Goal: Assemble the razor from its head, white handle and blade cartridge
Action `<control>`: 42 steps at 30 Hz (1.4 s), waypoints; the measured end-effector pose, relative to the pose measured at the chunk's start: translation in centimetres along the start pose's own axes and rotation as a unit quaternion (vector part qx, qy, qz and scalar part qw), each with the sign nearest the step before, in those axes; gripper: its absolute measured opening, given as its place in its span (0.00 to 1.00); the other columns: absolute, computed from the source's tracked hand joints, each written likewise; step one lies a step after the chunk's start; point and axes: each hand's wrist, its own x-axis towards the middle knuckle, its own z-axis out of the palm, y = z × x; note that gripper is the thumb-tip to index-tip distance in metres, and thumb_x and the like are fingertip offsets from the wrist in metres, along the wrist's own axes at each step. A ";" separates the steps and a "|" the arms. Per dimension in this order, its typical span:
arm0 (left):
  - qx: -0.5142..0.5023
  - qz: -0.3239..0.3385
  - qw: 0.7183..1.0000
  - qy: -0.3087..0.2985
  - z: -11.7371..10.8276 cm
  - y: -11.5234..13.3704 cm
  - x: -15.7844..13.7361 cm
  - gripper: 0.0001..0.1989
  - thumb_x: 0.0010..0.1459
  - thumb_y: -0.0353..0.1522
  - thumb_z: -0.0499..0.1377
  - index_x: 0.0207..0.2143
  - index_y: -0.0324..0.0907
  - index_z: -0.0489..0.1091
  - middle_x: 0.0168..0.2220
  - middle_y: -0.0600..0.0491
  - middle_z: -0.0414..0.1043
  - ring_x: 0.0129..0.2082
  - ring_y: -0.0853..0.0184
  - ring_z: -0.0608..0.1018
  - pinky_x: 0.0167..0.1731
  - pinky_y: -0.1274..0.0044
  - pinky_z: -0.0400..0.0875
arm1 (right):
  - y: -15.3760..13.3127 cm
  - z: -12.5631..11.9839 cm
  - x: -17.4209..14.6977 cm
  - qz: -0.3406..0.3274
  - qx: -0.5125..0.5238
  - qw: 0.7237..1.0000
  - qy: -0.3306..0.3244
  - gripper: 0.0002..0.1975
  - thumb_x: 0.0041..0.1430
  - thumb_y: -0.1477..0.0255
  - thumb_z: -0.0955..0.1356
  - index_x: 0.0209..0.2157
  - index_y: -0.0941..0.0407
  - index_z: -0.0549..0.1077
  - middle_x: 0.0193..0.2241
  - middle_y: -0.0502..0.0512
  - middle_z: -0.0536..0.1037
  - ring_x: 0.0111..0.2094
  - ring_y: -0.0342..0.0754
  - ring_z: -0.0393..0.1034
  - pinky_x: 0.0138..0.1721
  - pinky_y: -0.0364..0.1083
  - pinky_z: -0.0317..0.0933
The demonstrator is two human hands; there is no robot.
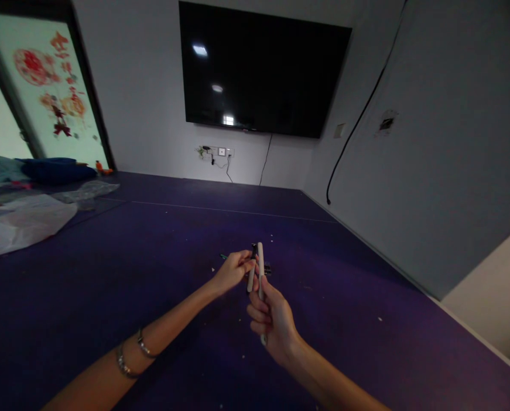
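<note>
My right hand [275,321] is closed around a long pale rod [260,258]. The rod's top stands above my fingers, and a rounded end shows below my palm. My left hand [234,270] pinches a shorter pale bar [251,278] with a dark part at its upper end, held right beside the rod. Whether the two pieces touch or are joined I cannot tell. Behind the rod is a small dark object [267,269], partly hidden. A thin green-tipped item [223,256] shows just past my left fingers.
Small pale scraps dot the purple surface [186,342]. Clear plastic wrapping [28,220] and dark blue fabric [58,170] lie at the left. A television [263,68] hangs on the far wall. A black cable [360,117] runs down the right wall.
</note>
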 end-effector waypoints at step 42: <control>-0.082 -0.245 0.963 -0.071 -1.8 -0.3 0.3 0.07 0.52 0.30 0.56 0.34 0.35 0.63 0.25 0.49 0.72 0.24 0.61 0.77 0.28 0.67 0.71 | -12.1 -7.2 7.8 -0.208 -0.676 0.705 -0.051 0.17 0.50 0.61 0.66 0.27 0.61 0.78 0.17 0.51 0.71 0.19 0.40 0.59 0.22 0.41 0.51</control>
